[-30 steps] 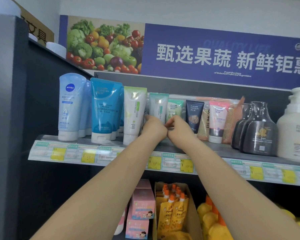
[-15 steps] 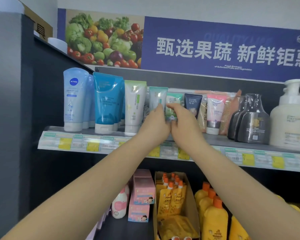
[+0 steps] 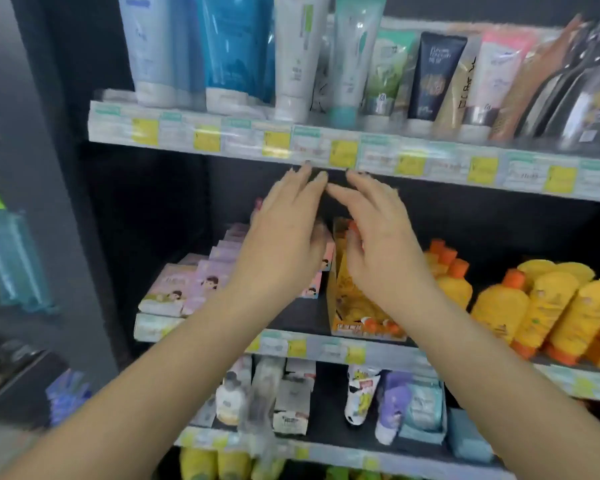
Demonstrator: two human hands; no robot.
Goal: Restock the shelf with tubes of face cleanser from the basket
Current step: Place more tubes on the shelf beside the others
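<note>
Top black shelf with price-label strip (image 3: pixel 326 147): plastic face-cleanser tubes (image 3: pixel 347 64) standing cap-down in a row. Orange cardboard display box (image 3: pixel 347 299), shelf below: yellow pouches. Your left hand (image 3: pixel 284 244) and right hand (image 3: pixel 381 251): fingers spread, holding nothing, beneath the strip.

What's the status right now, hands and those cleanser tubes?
Left hand and right hand open, empty, below the top shelf edge. Teal-capped cleanser tube upright in the row. No basket in view; nothing in the way.
</note>
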